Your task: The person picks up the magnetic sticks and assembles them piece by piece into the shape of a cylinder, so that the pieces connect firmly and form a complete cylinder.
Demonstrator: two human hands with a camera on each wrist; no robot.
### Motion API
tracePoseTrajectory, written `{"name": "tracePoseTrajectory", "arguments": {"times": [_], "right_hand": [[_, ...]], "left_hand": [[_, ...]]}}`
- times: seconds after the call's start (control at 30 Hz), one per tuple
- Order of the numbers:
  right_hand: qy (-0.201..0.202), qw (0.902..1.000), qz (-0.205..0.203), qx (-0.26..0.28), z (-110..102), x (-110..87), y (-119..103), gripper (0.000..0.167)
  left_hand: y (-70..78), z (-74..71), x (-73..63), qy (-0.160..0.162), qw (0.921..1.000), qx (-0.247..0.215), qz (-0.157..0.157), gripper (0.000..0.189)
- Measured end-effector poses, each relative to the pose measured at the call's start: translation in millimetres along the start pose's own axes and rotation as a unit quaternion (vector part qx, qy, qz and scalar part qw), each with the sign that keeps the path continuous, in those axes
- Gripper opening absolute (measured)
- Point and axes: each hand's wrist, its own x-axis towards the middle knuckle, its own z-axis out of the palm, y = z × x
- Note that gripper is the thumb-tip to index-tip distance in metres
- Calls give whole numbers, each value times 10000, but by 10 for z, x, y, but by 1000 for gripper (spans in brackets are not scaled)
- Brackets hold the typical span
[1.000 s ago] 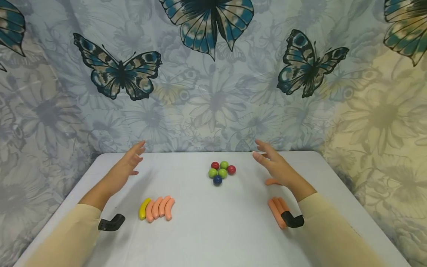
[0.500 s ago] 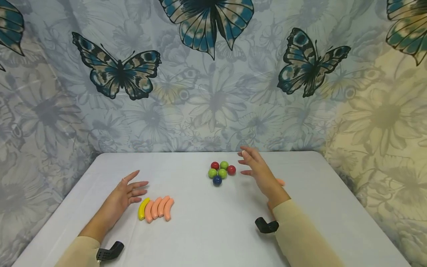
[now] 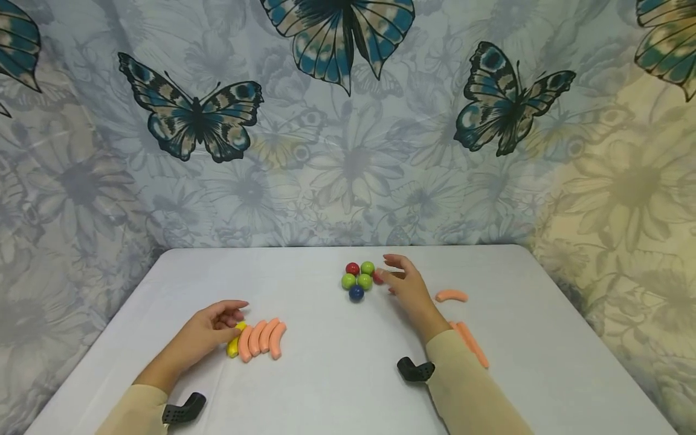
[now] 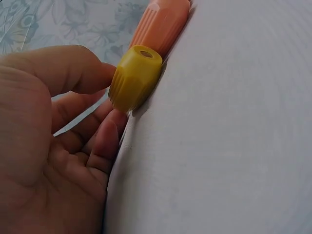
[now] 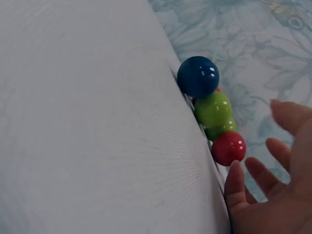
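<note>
In the head view my left hand [image 3: 203, 335] is at the left end of a row of several curved pink toy sausages [image 3: 263, 338]. Its thumb lies at a yellow curved piece like a small banana [image 3: 232, 348], the other fingers loosely bent past the far end. The left wrist view shows the thumb tip against the yellow piece [image 4: 135, 80]. My right hand [image 3: 408, 290] reaches to the cluster of balls, its thumb overlapping a red ball [image 3: 378, 277]. In the right wrist view a fingertip is right at the red ball [image 5: 229, 148], the fingers spread apart.
Beside the red ball sit green balls [image 3: 365, 281], a blue ball [image 3: 356, 293] and another red ball [image 3: 352, 269]. A curved pink sausage [image 3: 451, 295] lies right of my right hand. Straight pink sausages [image 3: 472, 343] are partly under the right sleeve. A patterned cloth [image 3: 348, 181] hangs behind the white table [image 3: 326, 386].
My left hand has come down and nearer to the yellow piece, its fingers bending in. My right hand has moved left and down to the red ball. The balls and sausages stay put.
</note>
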Motion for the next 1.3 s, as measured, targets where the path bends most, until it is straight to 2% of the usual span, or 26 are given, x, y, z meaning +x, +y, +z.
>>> {"name": "tracePoseTrajectory", "arguments": {"times": [0.1,0.2,0.3,0.37,0.53,0.67,0.87,1.13,1.3], "right_hand": [[-15,9975,-230,-674,19,19,89,55],[120,9886,-491,-1420,42,33,121,48],[250,9810,-628,-1819,69,32,120,42],[312,9793,-597,-1907,82,23,121,38],[461,9839,-325,-1697,75,-22,141,32],[484,9886,-251,-1401,52,-65,127,33],[488,9947,-186,-888,21,-146,40,34],[186,9964,-138,-815,-38,-326,-176,32],[-57,9960,-220,-859,-97,-461,-267,29]], "left_hand": [[24,11,-5,97,9995,277,-94,49],[53,31,-11,277,9973,672,-124,41],[71,48,-19,493,9926,1093,-162,30],[67,58,-22,654,9889,1308,-245,24],[39,74,-34,878,9846,1481,-314,24],[29,80,-46,1018,9831,1513,-185,26],[51,71,-43,1261,9760,1777,-15,24],[196,64,6,1389,9770,1617,56,33],[329,99,24,1417,9772,1578,66,29]]}}
